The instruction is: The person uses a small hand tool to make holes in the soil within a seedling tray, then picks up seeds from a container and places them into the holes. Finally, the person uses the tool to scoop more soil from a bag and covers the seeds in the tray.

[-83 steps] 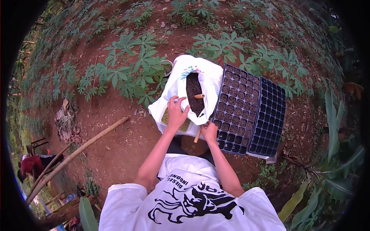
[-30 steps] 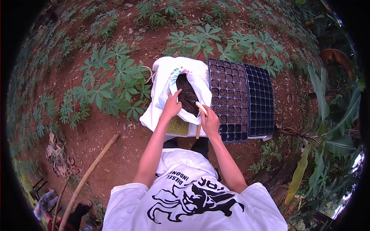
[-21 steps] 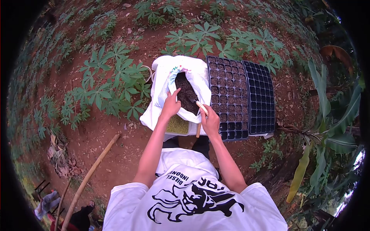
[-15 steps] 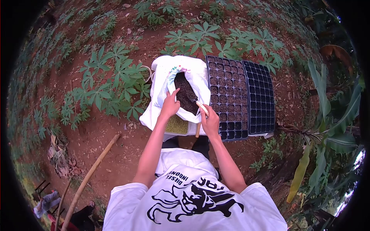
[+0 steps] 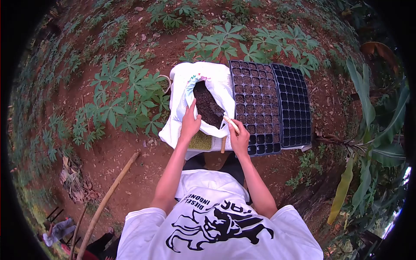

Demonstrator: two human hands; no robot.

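Observation:
A white sack (image 5: 177,92) with its mouth open holds dark soil (image 5: 207,102). My left hand (image 5: 190,123) grips the near left part of the sack's rim, thumb and forefinger showing at the opening. In my right hand (image 5: 240,139) is a small hand trowel (image 5: 231,125) with a pale handle, held at the sack's right edge. Its head points into the soil and is partly hidden there. Just right of the sack, a black seedling tray (image 5: 255,97) has soil in most cells; the cells nearest me look unfilled.
A second black seedling tray (image 5: 295,108) with dark, unfilled cells lies farther right. Greenish-yellow grains (image 5: 199,141) and a brown wooden handle (image 5: 223,145) show below the sack. Leafy plants (image 5: 130,86) grow around on red earth. A long stick (image 5: 108,197) and another person (image 5: 58,229) are at lower left.
My right hand and the trowel have shifted slightly right and toward me, with the trowel's tip nearer the sack's right rim. My left hand stays on the sack. The view has shifted a little.

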